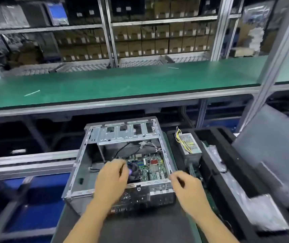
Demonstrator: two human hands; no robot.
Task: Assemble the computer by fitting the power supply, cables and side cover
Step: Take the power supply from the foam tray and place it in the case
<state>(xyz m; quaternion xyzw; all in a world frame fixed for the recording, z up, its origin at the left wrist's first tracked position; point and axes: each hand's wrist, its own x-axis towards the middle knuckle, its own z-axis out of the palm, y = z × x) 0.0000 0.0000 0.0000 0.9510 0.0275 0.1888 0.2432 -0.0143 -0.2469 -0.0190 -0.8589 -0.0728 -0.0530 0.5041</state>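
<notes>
The fingers (pixel 121 168) of the left hand (pixel 111 178) curl down over the fan at the near left of the motherboard (pixel 155 168), blurred, so I cannot tell whether they pinch anything; the right hand (pixel 186 184) hovers at the near right corner of the computer case (pixel 80 165), fingers loosely curled around nothing visible. The case lies open side up on a dark mat (pixel 149 228), its drive cage (pixel 124 133) at the far end. Just beside it to the right, the power supply (pixel 189 143) with yellow and black cables (pixel 179 135) stands in a black foam tray (pixel 215 172), and a grey side cover (pixel 271 149) leans tilted farther right. Beyond runs a long green bench (pixel 122 85) on an aluminium frame, and behind that stand shelves (pixel 157 32) stacked with brown cartons. Blue bins (pixel 40 193) sit low on the left.
</notes>
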